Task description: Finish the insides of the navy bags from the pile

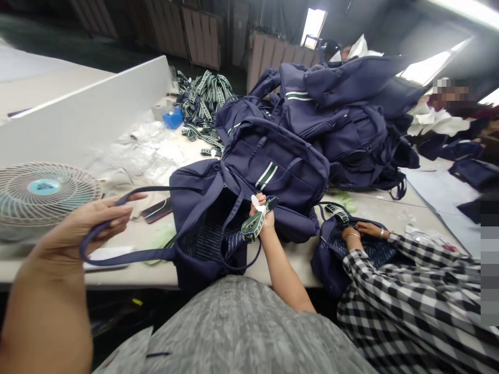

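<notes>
Holding, in the right hand (267,214), a folded strap (251,228), just over the right edge of the mouth of the open bag (210,239). Fingers closed in a fist around the strap's upper end, a white tag (255,202) poking out beside them. Long axis on a slant: from the fist, down and leftward, toward the bag's dark lining. Right hand by far the nearer to that opening; left hand (91,219) well out past the bag's left side. There, fingers curled about a handle (136,257), stretched sideways from the bag in a wide loop; how tightly, cannot tell.

Just behind the bag's mouth, a navy panel (296,161) with a striped band; whether the bag's own lid, cannot tell. Farther behind and to the right of the bag, a pile (346,119) of others; behind it, a heap (205,98) of more straps. Left of the bag, a phone (158,210) near its side, then a fan (49,189) well apart. Right of the bag, a co-worker's hands (353,234) at a smaller bag (331,254).
</notes>
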`<state>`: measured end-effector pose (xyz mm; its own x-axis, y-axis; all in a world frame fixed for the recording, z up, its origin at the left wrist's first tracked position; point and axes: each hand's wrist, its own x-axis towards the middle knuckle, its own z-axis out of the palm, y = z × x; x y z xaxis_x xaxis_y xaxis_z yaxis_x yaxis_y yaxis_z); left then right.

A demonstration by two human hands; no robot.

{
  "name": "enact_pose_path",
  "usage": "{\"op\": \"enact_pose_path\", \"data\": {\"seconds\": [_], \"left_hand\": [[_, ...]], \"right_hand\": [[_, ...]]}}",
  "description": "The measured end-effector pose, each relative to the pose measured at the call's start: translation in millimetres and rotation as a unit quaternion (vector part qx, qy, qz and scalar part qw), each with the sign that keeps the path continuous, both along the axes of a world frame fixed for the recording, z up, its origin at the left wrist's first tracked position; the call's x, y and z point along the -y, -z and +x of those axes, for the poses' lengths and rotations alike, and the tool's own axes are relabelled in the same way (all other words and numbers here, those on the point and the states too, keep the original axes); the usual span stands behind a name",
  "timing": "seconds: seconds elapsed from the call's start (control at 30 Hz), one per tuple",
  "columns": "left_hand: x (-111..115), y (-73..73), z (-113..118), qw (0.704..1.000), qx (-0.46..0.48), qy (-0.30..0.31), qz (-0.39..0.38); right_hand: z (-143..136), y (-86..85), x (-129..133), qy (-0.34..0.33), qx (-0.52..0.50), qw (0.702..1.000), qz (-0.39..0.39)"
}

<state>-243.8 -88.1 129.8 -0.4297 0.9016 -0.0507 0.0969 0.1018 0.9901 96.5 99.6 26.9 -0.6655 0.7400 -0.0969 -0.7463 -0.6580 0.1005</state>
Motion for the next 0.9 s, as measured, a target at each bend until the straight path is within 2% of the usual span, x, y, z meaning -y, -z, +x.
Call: {"op": "enact_pose_path", "data": {"seconds": [0.03, 0.07, 0.13, 0.17, 0.23, 0.3, 0.37, 0.4, 0.43, 0.47, 0.53, 0.6, 0.67, 0.77, 0.9], "left_hand": [[6, 14.3, -17, 0.995, -0.086, 0.002, -0.057], [10, 28.1, -28, 0.981, -0.181, -0.024, -0.073], [18, 46.6, -29, 0.937, -0.333, -0.102, -0.027], [21, 48.2, -19, 0.915, -0.384, -0.128, 0.009], [24, 34.7, 22, 0.893, -0.432, -0.120, 0.035], [22, 7.6, 75, 0.890, -0.440, -0.093, 0.068], [15, -14.5, 124, 0.900, -0.409, -0.048, 0.142], [8, -18.6, 143, 0.910, -0.377, -0.010, 0.173], [0, -17.0, 157, 0.929, -0.335, 0.020, 0.156], [-11, -10.1, 166, 0.949, -0.295, 0.040, 0.109], [-34, 13.8, 175, 0.978, -0.201, 0.060, -0.006], [-59, 39.6, 178, 0.992, -0.105, 0.057, -0.047], [-80, 57.6, 181, 0.997, 0.014, 0.052, -0.048], [-100, 67.4, 193, 0.992, 0.124, 0.033, -0.020], [-102, 61.4, 197, 0.977, 0.202, -0.009, 0.074]], "right_hand": [[0, 1.2, 0, -0.008, -0.003, 1.000, 0.000], [-1, 2.4, -1, -0.016, -0.008, 1.000, 0.004], [-3, 4.5, 0, -0.030, -0.015, 0.999, 0.010], [-4, 5.0, 1, -0.037, -0.018, 0.999, 0.011], [-5, 4.3, 3, -0.049, -0.021, 0.999, 0.004], [-7, 1.4, 6, -0.052, -0.012, 0.999, -0.012], [-7, -2.4, 10, -0.042, 0.016, 0.999, -0.026], [-7, -3.9, 12, -0.035, 0.036, 0.998, -0.026], [-7, -4.8, 14, -0.030, 0.055, 0.998, -0.020], [-7, -4.9, 16, -0.029, 0.072, 0.997, -0.010], [-6, -2.0, 18, -0.045, 0.100, 0.994, 0.013], [-6, 4.1, 20, -0.082, 0.130, 0.987, 0.040], [-8, 11.8, 22, -0.122, 0.159, 0.977, 0.069], [-12, 21.3, 25, -0.167, 0.187, 0.963, 0.095], [-15, 25.7, 29, -0.182, 0.206, 0.956, 0.101]]}}
